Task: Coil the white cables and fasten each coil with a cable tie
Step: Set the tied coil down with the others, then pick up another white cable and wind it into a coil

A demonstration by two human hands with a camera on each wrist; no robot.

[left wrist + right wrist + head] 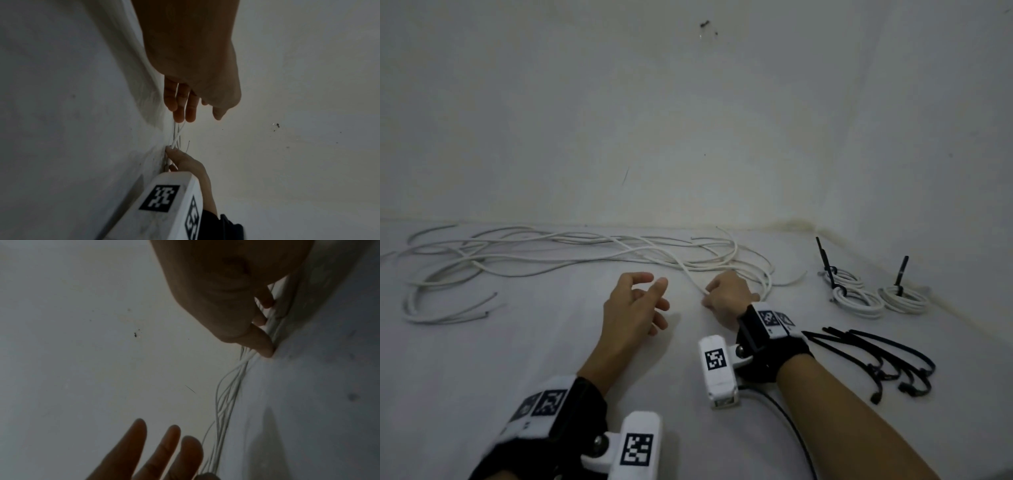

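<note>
— Two finished coils (878, 296), is that what you count?
— Looks like two tied bundles on the right by the wall, each white, each with a black tie tail (901, 274) sticking up. The nearer-left bundle may be more than one coil; I cannot tell.
— And loose ties?
— One bunch of black cable ties (876, 359) on the white surface (482, 359), just right of the right wrist. They overlap, so I cannot give a sure count.
— The cable not yet coiled?
— One long tangle of loose white cables (534, 253), spread along the foot of the wall (688, 120), from far left to beyond the right hand.
— Where are the hands against it?
— The right hand (727, 293) is down on the surface, fingers curled around a strand (690, 275) at the tangle's right end; the right wrist view shows the fingers (265, 345) closed on white cable.
— The left hand (635, 305)?
— Spread, fingers relaxed, holding nothing, just left of the right hand and nearer the person than the tangle, not touching it.
</note>
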